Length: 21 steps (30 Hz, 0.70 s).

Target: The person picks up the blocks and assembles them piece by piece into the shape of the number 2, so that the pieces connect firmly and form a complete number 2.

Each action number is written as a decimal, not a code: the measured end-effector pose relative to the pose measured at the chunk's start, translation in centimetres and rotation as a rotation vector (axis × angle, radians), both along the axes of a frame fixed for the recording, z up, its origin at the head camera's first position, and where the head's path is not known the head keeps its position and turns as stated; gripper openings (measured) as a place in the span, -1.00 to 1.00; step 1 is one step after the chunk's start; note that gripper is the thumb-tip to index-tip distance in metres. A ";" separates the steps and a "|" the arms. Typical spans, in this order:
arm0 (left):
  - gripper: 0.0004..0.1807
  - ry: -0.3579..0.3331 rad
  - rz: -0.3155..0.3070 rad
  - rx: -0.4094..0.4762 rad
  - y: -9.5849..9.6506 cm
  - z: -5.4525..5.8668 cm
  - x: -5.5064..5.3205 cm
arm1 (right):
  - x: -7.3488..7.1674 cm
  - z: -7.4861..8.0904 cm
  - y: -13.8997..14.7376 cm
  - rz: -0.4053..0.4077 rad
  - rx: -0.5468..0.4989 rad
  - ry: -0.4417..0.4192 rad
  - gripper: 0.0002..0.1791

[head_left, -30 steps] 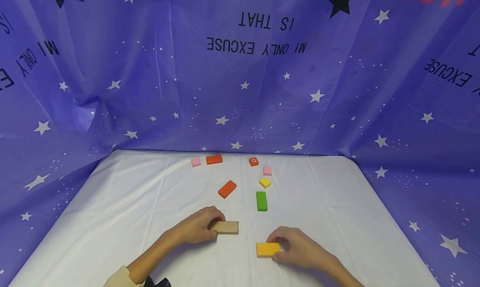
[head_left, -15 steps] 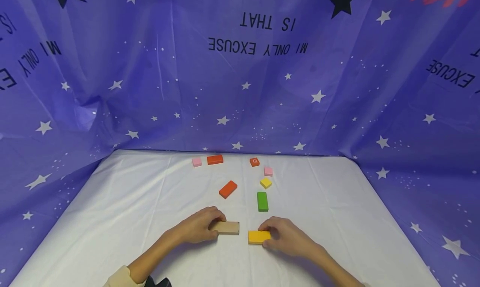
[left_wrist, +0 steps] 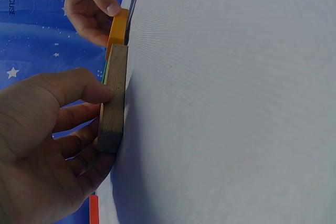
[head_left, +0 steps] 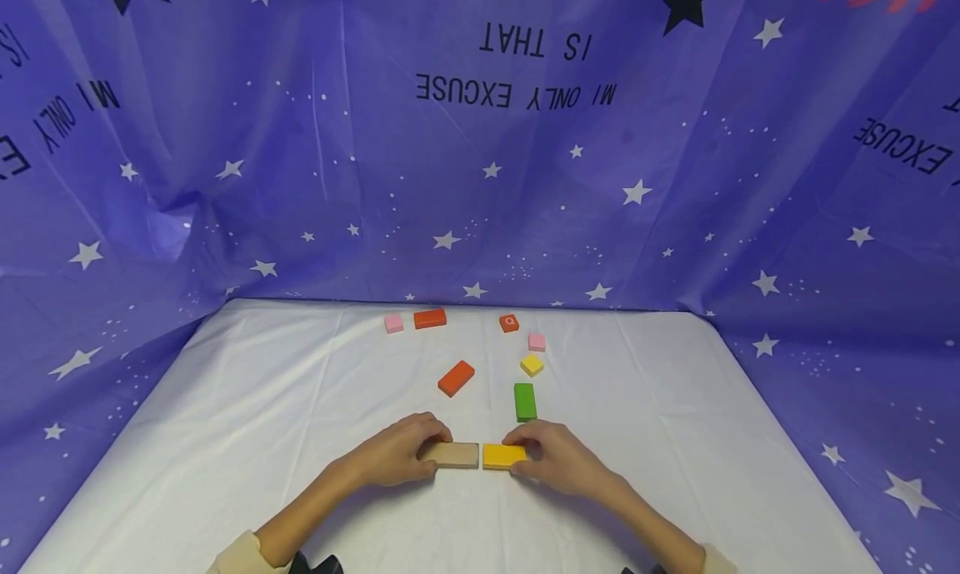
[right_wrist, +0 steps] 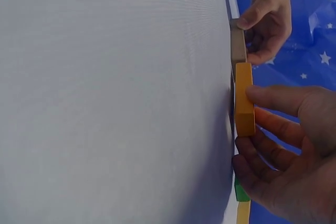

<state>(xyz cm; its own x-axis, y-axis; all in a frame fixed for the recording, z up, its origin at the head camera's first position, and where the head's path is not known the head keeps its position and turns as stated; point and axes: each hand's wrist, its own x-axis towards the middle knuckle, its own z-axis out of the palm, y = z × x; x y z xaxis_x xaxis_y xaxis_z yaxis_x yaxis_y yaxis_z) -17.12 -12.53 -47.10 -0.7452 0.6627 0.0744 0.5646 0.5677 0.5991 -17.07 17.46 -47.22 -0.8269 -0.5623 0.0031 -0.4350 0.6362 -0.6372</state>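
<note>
My left hand (head_left: 401,451) pinches a plain wooden block (head_left: 459,455) between thumb and fingers, low over the white cloth. Opposite it, my right hand (head_left: 562,457) grips an orange-yellow block (head_left: 502,456) by its right end. The two blocks lie end to end in one line, with a thin gap between them in the head view. In the left wrist view the wooden block (left_wrist: 114,95) shows its long narrow side, with my thumb on it. The right wrist view shows the yellow block (right_wrist: 244,95) under my right thumb. Fingers hide the outer ends in the head view.
Beyond my hands lie a green block (head_left: 525,402), a red block (head_left: 456,378) and a small yellow square (head_left: 532,365). Farther back are two pink squares, one a pink piece (head_left: 393,324), a red block (head_left: 430,319) and a red square marked Q (head_left: 509,323). A purple curtain (head_left: 480,182) surrounds the table.
My right hand has moved the yellow block left and away from me, up to the wooden block's right end. My left hand and the wooden block have stayed in place.
</note>
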 end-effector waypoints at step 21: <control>-0.66 -0.023 0.013 -0.006 0.0 0.1 0.0 | 0.1 0.3 -1.4 -0.049 0.030 0.020 -0.66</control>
<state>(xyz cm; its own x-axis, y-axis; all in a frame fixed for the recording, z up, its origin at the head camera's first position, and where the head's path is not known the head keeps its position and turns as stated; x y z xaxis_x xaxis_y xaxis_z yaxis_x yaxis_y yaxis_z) -17.11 -12.51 -47.03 -0.7551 0.6535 0.0532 0.5433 0.5782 0.6086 -16.99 16.01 -46.95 -0.8533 -0.5215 0.0039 -0.4155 0.6754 -0.6092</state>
